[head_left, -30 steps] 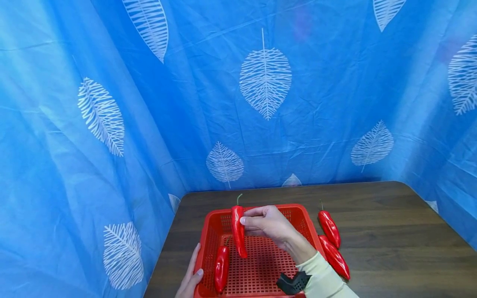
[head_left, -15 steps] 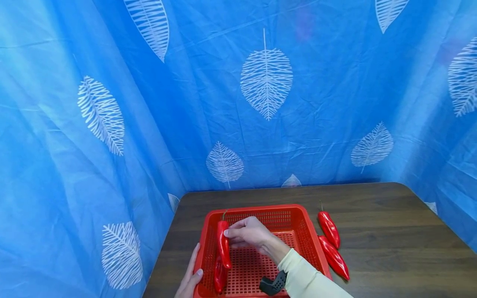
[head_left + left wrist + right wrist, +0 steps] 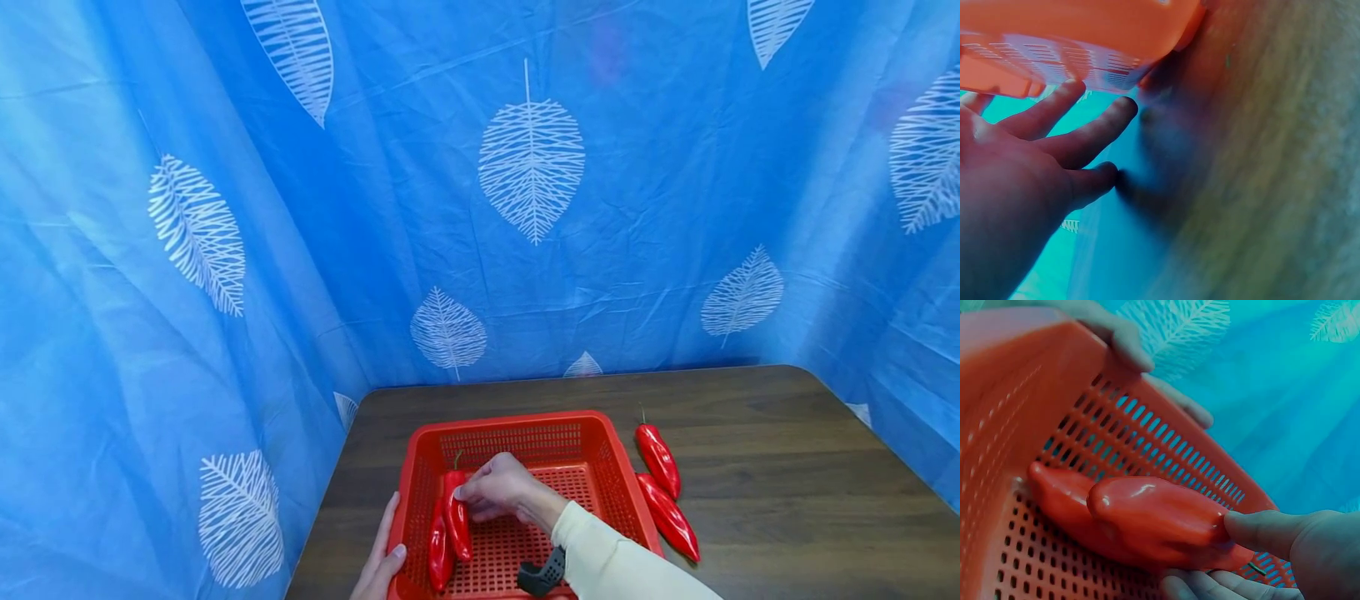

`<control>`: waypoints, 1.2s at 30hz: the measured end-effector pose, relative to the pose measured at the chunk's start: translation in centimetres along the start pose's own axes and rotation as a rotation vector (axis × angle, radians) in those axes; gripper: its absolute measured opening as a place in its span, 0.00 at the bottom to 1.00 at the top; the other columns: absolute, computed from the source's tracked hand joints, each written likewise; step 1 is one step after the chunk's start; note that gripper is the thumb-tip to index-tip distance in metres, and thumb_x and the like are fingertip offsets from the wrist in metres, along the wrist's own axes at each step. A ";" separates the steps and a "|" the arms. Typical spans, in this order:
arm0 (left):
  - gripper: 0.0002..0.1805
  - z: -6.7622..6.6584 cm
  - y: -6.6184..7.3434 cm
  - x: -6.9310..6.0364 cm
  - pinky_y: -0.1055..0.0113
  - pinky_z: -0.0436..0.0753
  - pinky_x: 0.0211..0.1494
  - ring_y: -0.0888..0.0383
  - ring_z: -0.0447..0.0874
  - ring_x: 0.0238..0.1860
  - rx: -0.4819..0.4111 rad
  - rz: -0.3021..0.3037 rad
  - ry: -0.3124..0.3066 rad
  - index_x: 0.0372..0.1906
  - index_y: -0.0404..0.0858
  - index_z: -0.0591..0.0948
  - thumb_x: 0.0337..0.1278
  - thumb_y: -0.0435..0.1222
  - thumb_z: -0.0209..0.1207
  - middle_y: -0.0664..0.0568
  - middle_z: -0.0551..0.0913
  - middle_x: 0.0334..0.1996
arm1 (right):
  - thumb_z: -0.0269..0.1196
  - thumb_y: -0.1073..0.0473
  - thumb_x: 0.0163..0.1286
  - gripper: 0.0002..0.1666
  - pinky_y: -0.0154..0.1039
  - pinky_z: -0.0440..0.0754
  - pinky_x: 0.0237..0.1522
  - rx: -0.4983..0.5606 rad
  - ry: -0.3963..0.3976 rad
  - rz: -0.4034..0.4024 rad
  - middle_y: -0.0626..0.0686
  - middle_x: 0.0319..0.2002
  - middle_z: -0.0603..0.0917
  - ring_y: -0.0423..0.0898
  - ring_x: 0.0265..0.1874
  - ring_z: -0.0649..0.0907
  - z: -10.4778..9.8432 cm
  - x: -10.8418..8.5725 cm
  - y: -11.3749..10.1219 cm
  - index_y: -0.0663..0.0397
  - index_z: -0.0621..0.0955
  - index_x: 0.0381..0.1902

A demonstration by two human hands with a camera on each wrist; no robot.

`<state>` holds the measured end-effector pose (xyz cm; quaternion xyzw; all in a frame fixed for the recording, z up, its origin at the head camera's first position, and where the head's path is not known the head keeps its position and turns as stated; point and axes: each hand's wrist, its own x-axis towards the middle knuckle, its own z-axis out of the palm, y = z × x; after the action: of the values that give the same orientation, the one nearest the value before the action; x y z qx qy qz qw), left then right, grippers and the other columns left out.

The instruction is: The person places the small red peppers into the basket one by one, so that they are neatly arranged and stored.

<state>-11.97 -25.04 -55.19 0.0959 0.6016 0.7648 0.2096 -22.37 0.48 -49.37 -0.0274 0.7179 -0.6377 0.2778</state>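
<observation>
Step in hand, as judged: the laying of a red pepper into the basket. The held pepper (image 3: 458,527) is pinched near its stem end by the right hand (image 3: 501,490), thumb on one side, fingers on the other; it is held inside the red basket (image 3: 510,420), toward the left wall, alongside a resting pepper (image 3: 439,553). Whether the basket floor is met by its tip cannot be told. The basket's left side is steadied by the left hand (image 3: 377,560) — fingers spread and nearly straight along the outer wall, nothing gripped.

To be done well: the pepper should be lowered until its whole length is borne, and the pinch eased only then, so that its neighbour is not rolled. The stem is best left unpulled; side pressure on the basket should be light.

Count: peppers, four — two in the basket, two on the desk (image 3: 780,467) right of it, the far pepper (image 3: 658,460) and the near pepper (image 3: 670,517). Basket, one. Hands, two.
</observation>
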 end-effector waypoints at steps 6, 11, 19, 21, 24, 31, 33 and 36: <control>0.48 0.2 0.2 -0.1 0.57 0.77 0.74 0.53 0.64 0.79 -0.013 -0.029 0.014 0.85 0.52 0.17 0.91 0.47 0.41 0.25 0.31 0.86 | 0.76 0.64 0.70 0.05 0.47 0.94 0.42 -0.064 0.024 0.036 0.56 0.35 0.94 0.51 0.37 0.94 0.0 0.1 0.5 0.62 0.91 0.38; 0.46 0.4 0.2 -0.2 0.59 0.78 0.72 0.57 0.66 0.77 0.004 -0.006 0.023 0.85 0.53 0.19 0.91 0.46 0.41 0.23 0.29 0.85 | 0.76 0.63 0.70 0.08 0.45 0.94 0.40 -0.131 0.053 0.037 0.56 0.31 0.93 0.50 0.32 0.94 0.1 0.2 0.8 0.59 0.89 0.31; 0.44 -2.9 -3.1 0.6 0.59 0.80 0.73 0.64 0.76 0.73 -0.045 0.111 -0.076 0.87 0.63 0.24 0.91 0.45 0.41 0.43 0.55 0.84 | 0.78 0.61 0.69 0.12 0.43 0.93 0.34 -0.195 0.075 0.047 0.57 0.28 0.92 0.46 0.26 0.91 0.4 0.2 1.2 0.58 0.89 0.26; 0.42 -4.4 -4.9 1.1 0.57 0.81 0.73 0.61 0.76 0.73 -0.123 0.113 -0.101 0.88 0.69 0.28 0.92 0.43 0.40 0.55 0.62 0.82 | 0.78 0.61 0.69 0.12 0.43 0.93 0.34 -0.209 0.075 0.043 0.57 0.28 0.92 0.47 0.27 0.92 0.3 0.2 1.2 0.59 0.89 0.26; 0.40 -5.7 -6.4 1.5 0.55 0.81 0.73 0.58 0.77 0.74 -0.197 0.113 -0.120 0.88 0.73 0.33 0.93 0.39 0.37 0.65 0.67 0.78 | 0.78 0.60 0.68 0.12 0.44 0.93 0.34 -0.239 0.078 0.037 0.57 0.28 0.92 0.48 0.27 0.92 0.3 0.1 1.1 0.61 0.90 0.26; 0.48 -1.5 -1.7 0.2 0.55 0.81 0.71 0.62 0.73 0.72 0.003 0.064 -0.033 0.86 0.59 0.21 0.89 0.49 0.45 0.22 0.38 0.84 | 0.80 0.59 0.67 0.14 0.44 0.93 0.32 -0.290 0.101 0.011 0.57 0.26 0.92 0.49 0.26 0.92 0.2 -0.1 1.0 0.63 0.90 0.26; 0.46 -0.5 -0.7 -0.1 0.56 0.81 0.71 0.61 0.72 0.73 0.013 0.040 -0.012 0.85 0.56 0.19 0.91 0.47 0.42 0.19 0.28 0.83 | 0.80 0.59 0.66 0.14 0.44 0.93 0.32 -0.289 0.095 0.012 0.57 0.27 0.92 0.51 0.26 0.93 0.1 -0.1 1.0 0.64 0.90 0.26; 0.45 0.1 -0.1 -0.3 0.57 0.80 0.71 0.60 0.71 0.74 0.018 0.021 0.007 0.85 0.54 0.19 0.91 0.46 0.40 0.20 0.25 0.83 | 0.79 0.59 0.67 0.14 0.45 0.93 0.34 -0.286 0.079 0.024 0.58 0.28 0.92 0.52 0.29 0.94 0.0 -0.1 1.0 0.64 0.91 0.27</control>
<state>-11.70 -25.09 -55.25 0.1014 0.6083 0.7617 0.1987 -22.01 0.72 -50.26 -0.0331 0.8121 -0.5261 0.2504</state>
